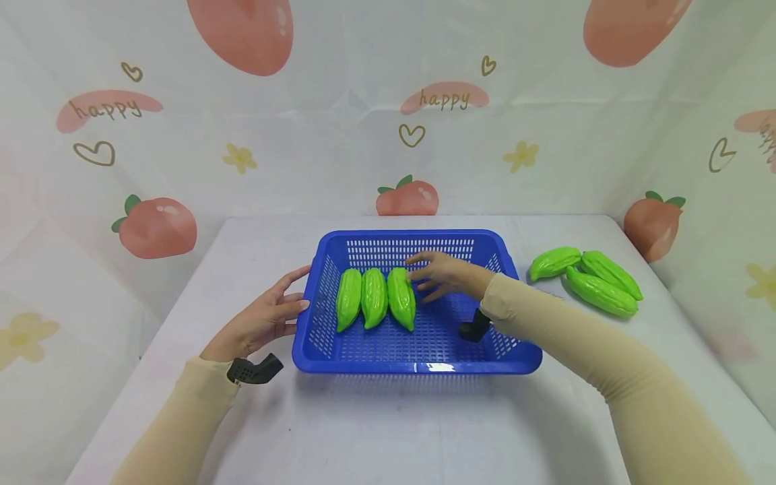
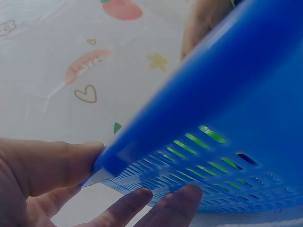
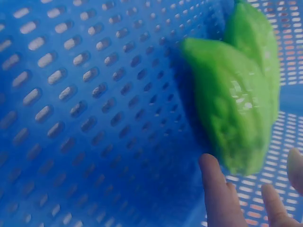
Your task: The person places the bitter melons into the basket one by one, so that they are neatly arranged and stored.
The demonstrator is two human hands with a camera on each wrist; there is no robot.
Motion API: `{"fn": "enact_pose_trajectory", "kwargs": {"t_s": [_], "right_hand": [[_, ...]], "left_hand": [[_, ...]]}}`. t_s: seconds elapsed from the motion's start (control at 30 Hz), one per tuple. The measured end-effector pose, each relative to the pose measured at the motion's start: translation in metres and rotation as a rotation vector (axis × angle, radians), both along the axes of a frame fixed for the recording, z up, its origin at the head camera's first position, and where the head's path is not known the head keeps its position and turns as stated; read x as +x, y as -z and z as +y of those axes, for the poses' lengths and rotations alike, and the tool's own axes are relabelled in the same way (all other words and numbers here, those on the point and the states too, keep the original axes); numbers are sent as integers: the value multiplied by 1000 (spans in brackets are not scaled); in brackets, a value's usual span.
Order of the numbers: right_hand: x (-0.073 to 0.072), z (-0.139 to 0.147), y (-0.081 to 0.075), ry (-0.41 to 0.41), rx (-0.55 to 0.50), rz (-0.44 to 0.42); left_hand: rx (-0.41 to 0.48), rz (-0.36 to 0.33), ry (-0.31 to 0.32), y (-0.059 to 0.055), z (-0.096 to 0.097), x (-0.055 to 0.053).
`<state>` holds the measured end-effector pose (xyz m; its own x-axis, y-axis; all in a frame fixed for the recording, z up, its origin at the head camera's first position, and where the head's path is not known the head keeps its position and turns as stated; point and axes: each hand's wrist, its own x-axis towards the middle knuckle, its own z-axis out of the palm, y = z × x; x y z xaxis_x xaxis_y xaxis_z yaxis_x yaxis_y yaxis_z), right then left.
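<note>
A blue plastic basket (image 1: 424,368) with slotted walls stands on the table. Three bright green bitter melons lie side by side in its left half: a left one (image 1: 348,300), a middle one (image 1: 374,298) and a right one (image 1: 401,298). My left hand (image 1: 263,316) holds the basket's left rim, thumb on the edge and other fingers along the outside, as the left wrist view shows. Inside the basket, my right hand (image 1: 445,275) hovers with fingers spread beside the right melon (image 3: 232,104). It grips nothing; whether a fingertip touches that melon, I cannot tell.
Several things lie around: to the right of the basket, three more bitter melons (image 1: 603,291) rest in a group on the white table (image 1: 388,431). Behind stands a white cloth backdrop (image 1: 339,162) printed with fruit, and it also lines both sides.
</note>
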<state>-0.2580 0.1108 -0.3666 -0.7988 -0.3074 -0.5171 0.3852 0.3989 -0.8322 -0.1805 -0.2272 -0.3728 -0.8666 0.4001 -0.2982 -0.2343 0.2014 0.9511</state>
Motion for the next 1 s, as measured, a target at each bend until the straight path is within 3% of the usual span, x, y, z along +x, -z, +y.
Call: {"fn": "enact_pose_trajectory", "kwargs": {"t_s": [0.33,0.73,1.0], "right_hand": [[8,21,-37,-67,-59,48],[18,86,-94,-73,-124,205],[23,146,-104,8,-184,312]], "left_hand": [[-6,-3,-5,-1,1,0],[-20,-10,-13,-2,0,0],[-8,-10,-9,-1,-1,0]]}}
